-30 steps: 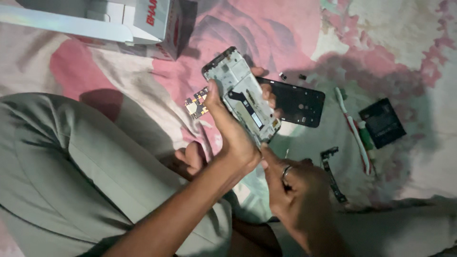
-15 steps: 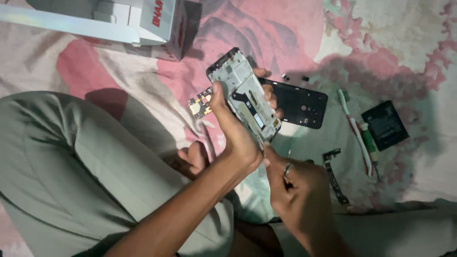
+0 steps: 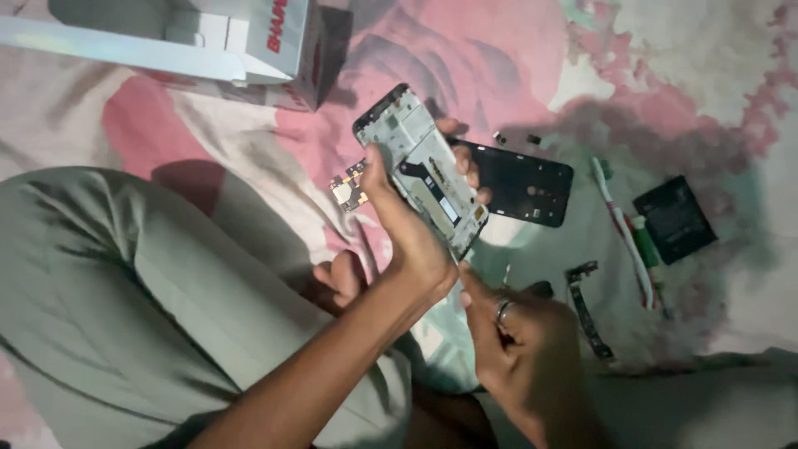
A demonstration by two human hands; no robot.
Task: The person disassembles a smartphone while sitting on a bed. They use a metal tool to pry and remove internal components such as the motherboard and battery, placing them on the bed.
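Grey phone frame (image 3: pixel 420 169), centre frame, stays clamped in our left hand (image 3: pixel 411 241) and has barely shifted; our right hand (image 3: pixel 515 341) remains below it, fingers curled, contents indiscernible.

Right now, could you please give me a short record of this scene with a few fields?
setting: floral pink and white bedsheet, person seated with a leg in grey trousers
left hand: grips an opened phone frame, held tilted above the sheet
right hand: just below the frame's lower end, ring on one finger; whether it holds a tool is unclear
on the sheet: black back cover, small circuit board, toothbrush, black battery, thin black strip part, white box
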